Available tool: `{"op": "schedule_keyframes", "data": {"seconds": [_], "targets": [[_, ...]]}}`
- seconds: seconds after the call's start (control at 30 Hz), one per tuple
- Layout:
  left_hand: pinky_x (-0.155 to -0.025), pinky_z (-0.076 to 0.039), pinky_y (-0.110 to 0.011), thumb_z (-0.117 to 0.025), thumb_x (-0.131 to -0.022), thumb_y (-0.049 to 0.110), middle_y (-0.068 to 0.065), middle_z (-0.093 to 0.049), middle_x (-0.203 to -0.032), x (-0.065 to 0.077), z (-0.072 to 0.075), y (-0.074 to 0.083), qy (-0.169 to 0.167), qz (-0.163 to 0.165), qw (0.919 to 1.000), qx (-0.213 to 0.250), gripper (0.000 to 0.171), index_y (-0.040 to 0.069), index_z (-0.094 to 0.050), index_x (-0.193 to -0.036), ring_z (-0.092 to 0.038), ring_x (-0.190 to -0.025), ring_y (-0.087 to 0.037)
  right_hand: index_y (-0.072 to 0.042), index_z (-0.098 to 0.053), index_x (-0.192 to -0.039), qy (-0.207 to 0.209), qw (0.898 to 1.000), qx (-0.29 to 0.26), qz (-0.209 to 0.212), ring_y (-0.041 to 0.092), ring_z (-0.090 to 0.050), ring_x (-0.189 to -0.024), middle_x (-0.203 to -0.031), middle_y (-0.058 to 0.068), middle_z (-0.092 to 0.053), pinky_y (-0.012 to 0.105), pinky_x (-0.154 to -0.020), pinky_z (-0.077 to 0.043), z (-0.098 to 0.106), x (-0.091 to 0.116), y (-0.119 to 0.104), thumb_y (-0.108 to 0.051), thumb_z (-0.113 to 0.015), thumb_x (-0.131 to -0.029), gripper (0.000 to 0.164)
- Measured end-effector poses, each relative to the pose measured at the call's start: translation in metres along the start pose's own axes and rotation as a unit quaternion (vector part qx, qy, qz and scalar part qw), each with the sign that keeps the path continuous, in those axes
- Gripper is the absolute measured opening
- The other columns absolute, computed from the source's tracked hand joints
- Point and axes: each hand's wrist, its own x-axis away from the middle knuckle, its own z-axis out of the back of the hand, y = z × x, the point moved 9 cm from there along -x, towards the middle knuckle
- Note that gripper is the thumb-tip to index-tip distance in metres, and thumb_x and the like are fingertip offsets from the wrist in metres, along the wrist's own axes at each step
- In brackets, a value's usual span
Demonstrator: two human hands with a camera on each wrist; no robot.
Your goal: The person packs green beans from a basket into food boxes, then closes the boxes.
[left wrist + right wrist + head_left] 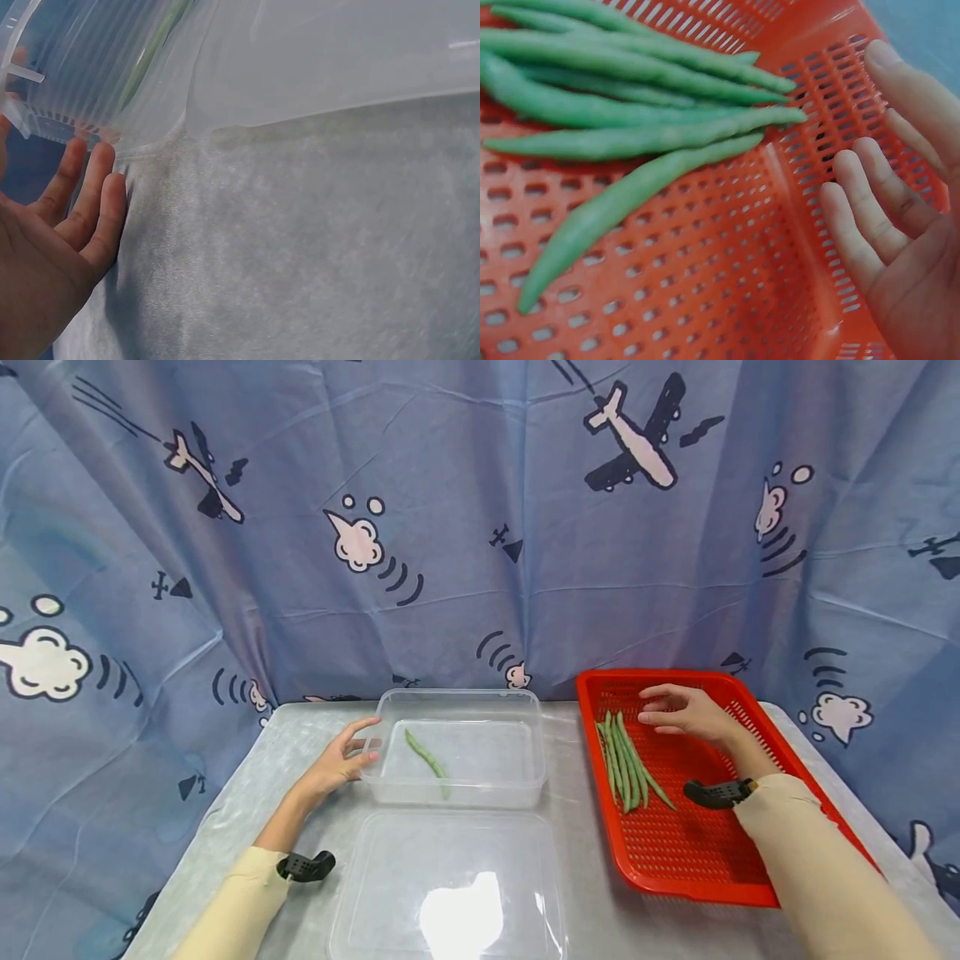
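A clear plastic container [465, 793] stands on the table with a single green bean [425, 753] lying in it. At its left side is my left hand [341, 764], with the fingers extended and the fingertips right at the wall and rim. In the left wrist view, the fingers [97, 199] lie along the outside of the container. To the right, several green beans [628, 764] lie together at the left side of a red perforated basket [697, 843]. My right hand [690, 718] hovers over the basket, to the right of the beans, its fingers loosely bent and holding nothing.
A clear flat lid [397, 877] lies on the grey-white table [585, 902] in front of the container. Behind the table hangs a blue curtain [450, 527] printed with airplanes. The basket's raised rim borders the right hand's area.
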Motion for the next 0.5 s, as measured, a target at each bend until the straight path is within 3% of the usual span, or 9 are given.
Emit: {"op": "schedule_keyframes", "data": {"seconds": [0.1,0.3,0.5], "targets": [[-0.083,-0.046,-0.049,-0.060,-0.103,0.011,-0.030,-0.034,-0.153,0.000,0.000,0.001,0.000,0.000,1.0000,0.001,0.063,0.017,-0.032,-0.160,-0.027,-0.141,-0.047,0.008,-0.049,-0.141,-0.004,1.000,0.014,0.001,0.032,-0.065,-0.105,-0.127,0.029,-0.055,0.047,-0.088,-0.053,-0.003,0.001,0.006,-0.014,-0.074,-0.096,0.056],[-0.078,-0.046,-0.044,-0.061,-0.103,0.011,-0.030,-0.039,-0.150,0.000,0.001,0.000,0.003,-0.002,1.0000,0.006,0.063,0.017,-0.033,-0.159,-0.029,-0.140,-0.047,0.009,-0.051,-0.140,-0.013,0.999,0.031,0.008,0.018,-0.065,-0.098,-0.126,0.032,-0.057,0.044,-0.083,-0.056,-0.012,0.000,0.015,-0.011,-0.076,-0.094,0.056],[-0.078,-0.046,-0.044,-0.060,-0.103,0.010,-0.031,-0.037,-0.151,-0.001,-0.001,-0.002,0.002,-0.004,0.9999,0.009,0.062,0.017,-0.033,-0.159,-0.029,-0.140,-0.047,0.012,-0.050,-0.139,-0.021,0.999,0.035,0.021,0.027,-0.067,-0.095,-0.123,0.035,-0.058,0.047,-0.080,-0.057,-0.023,-0.003,0.015,-0.003,-0.075,-0.092,0.056]]}}
